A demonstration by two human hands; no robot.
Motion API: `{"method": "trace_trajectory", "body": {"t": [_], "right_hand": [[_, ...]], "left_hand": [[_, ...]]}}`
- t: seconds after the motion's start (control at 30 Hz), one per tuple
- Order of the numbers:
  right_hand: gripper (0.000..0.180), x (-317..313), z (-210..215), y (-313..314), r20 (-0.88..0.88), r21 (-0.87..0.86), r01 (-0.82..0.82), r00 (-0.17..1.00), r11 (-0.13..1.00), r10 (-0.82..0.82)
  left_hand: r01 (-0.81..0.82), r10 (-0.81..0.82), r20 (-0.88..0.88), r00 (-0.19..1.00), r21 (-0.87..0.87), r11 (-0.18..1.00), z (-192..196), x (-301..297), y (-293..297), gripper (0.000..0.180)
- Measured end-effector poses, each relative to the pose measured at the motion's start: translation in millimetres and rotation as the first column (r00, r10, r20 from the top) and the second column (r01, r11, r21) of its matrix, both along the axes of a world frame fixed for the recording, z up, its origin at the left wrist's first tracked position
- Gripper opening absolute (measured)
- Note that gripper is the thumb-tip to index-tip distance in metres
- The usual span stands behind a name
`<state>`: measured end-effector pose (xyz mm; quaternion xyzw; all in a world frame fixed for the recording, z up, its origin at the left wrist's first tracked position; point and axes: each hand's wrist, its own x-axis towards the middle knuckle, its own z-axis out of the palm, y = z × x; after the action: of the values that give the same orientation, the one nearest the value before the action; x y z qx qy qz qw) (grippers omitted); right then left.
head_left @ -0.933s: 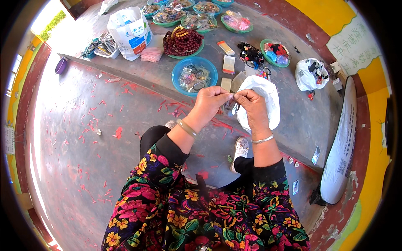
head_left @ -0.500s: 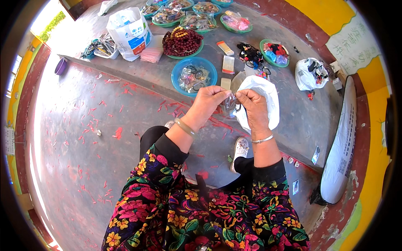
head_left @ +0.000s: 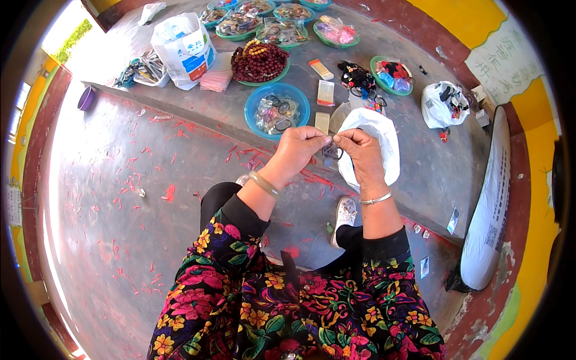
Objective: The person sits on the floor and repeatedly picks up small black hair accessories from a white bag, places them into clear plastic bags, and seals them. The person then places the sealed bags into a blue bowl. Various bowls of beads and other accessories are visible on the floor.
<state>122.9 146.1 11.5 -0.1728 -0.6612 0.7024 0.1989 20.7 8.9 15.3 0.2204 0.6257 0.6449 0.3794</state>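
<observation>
My left hand (head_left: 298, 149) and my right hand (head_left: 365, 157) meet in front of me, thumb and fingertips pinched together. Between them hangs a small clear plastic bag (head_left: 330, 153) with a dark ring-shaped band in it; its top edge is hidden by my fingertips. Just behind my right hand stands an open white plastic bag (head_left: 390, 157), its inside mostly covered by that hand. Beyond my left hand, a blue basin (head_left: 249, 123) holds several similar clear bags with dark bands.
A raised ledge carries a tray of dark red bead strings (head_left: 259, 63), small boxes (head_left: 326, 93), black hair bands (head_left: 355, 78), a green basin (head_left: 410, 90) and a white carrier bag (head_left: 183, 51). More filled basins (head_left: 238, 25) stand behind. Red scraps (head_left: 170, 192) litter the floor.
My fingertips have come closer together at the top of the small clear bag, and the bag hangs slightly lower. The surroundings look the same.
</observation>
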Motion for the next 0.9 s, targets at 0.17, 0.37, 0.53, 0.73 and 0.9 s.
{"method": "trace_trajectory", "body": {"t": [0.17,0.37,0.53,0.73,0.9], "right_hand": [[0.009,3.5,3.3,2.4,0.019,-0.005,0.022,1.0,1.0,-0.021],[0.007,3.8,1.4,11.7,-0.131,-0.317,0.19,0.962,0.929,-0.241],[0.007,3.9,-6.3,19.5,-0.149,-0.476,0.205,0.94,0.856,-0.308],[0.006,2.9,-10.8,20.8,-0.115,-0.568,0.268,0.91,0.778,-0.398],[0.006,3.1,-4.0,12.9,-0.086,-0.632,0.34,0.862,0.697,-0.499]], "left_hand": [[0.026,-0.025,0.015,1.0,-0.018,1.0,2.5,-0.2,1.0,0.018],[0.096,-0.114,0.17,0.979,0.111,0.989,4.7,1.1,-0.4,0.02],[0.111,-0.121,0.113,0.986,0.087,0.99,-2.9,2.6,2.3,0.02],[0.105,-0.117,0.147,0.982,0.089,0.991,-6.9,2.9,3.9,0.021],[0.107,-0.128,0.195,0.973,0.111,0.988,-2.9,6.8,6.0,0.023]]}}
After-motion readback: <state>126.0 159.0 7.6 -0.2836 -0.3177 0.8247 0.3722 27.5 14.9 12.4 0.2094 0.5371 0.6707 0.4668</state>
